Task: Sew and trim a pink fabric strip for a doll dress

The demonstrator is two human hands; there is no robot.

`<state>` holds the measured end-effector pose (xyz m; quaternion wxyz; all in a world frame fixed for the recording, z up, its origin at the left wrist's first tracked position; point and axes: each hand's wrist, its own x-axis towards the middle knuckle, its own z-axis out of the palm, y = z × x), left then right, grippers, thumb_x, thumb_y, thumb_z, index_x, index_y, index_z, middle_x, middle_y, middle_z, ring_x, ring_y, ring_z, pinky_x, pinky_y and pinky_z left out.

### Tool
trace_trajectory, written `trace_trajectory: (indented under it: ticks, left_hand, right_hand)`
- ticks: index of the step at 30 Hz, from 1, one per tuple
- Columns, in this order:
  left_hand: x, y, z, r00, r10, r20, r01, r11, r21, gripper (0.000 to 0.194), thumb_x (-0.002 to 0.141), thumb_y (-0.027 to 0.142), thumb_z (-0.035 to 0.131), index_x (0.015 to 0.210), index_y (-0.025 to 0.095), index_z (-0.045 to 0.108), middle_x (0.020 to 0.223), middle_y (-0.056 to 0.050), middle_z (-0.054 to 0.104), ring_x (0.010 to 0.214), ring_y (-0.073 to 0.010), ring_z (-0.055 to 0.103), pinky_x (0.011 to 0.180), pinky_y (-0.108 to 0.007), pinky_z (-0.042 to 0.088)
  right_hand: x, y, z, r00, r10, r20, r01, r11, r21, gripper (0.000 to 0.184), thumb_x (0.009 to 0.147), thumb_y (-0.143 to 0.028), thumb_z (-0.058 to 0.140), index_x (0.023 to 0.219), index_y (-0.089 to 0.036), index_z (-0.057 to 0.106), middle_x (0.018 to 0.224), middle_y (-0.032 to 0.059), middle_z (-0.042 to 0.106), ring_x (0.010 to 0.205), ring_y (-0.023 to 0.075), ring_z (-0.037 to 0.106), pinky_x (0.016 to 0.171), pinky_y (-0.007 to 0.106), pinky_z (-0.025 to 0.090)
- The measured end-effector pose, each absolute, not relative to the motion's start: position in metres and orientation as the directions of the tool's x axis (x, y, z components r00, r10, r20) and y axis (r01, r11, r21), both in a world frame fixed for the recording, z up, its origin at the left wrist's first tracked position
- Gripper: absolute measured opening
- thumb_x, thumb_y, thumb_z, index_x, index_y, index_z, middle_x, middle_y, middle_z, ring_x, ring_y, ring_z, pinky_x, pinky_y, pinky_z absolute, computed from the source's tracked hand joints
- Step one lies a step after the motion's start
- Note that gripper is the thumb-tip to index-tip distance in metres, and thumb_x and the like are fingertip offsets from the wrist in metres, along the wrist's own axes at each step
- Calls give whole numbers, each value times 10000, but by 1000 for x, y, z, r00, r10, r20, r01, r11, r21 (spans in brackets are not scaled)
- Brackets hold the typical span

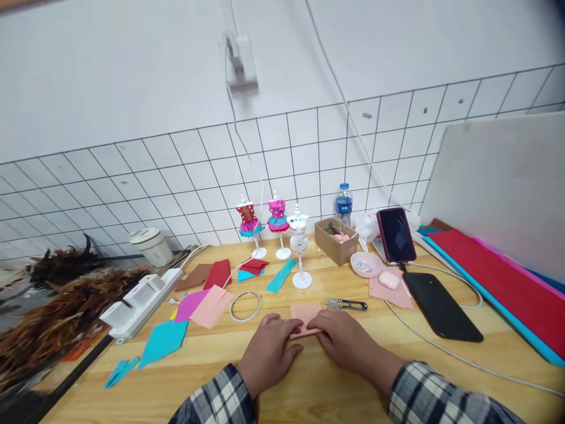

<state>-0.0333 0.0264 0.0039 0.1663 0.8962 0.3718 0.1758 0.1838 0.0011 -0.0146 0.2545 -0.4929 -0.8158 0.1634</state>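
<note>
A small peach piece of crepe paper (305,312) lies on the wooden table in front of me, its near edge folded into a narrow strip. At the left end of that fold, the fingers of my left hand (274,348) are closed on the paper. My right hand (342,337) pinches the fold's right end, its fingertips close to the left ones. Just beyond my right hand rest black-handled thread snips (347,304). A bare white mini dress form (300,247) stands behind the paper. Two dressed forms, one in red and brown (247,219), one in magenta (278,218), stand farther back.
Left are turquoise (164,343), magenta (189,307) and red (219,274) pieces, a white ring (245,307) and a power strip (141,303). Right are a cardboard box (338,247), pink bowl (366,265), phone (396,234), black slab (441,309), cable and red sheets (489,271).
</note>
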Motion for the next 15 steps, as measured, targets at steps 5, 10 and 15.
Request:
trace_trajectory:
  ticks: [5,10,15]
  left_hand:
    - [-33,30,-1,631,746,215,614,-649,449,316,909,155,492,1179,261,616,999,-25,738,934,-209,652,917,-396,455]
    - [-35,29,-11,584,776,236,638,-619,458,337,884,170,517,1199,235,620,1041,-67,727,932,-244,647,862,-416,489]
    - [-40,33,-17,597,755,272,539,-629,560,215,859,165,537,1017,210,676,1038,-79,688,957,-213,636,844,-351,516]
  right_hand:
    - [184,4,-16,-352,909,224,651,410,-639,205,798,-150,594,933,-230,727,887,31,709,864,188,624,780,300,446]
    - [181,8,-22,-299,921,250,618,387,-684,186,791,-141,604,887,-234,733,874,27,703,849,185,632,761,300,461]
    - [179,9,-25,-274,921,276,635,389,-668,174,787,-116,605,840,-224,731,814,25,694,805,181,630,739,302,468]
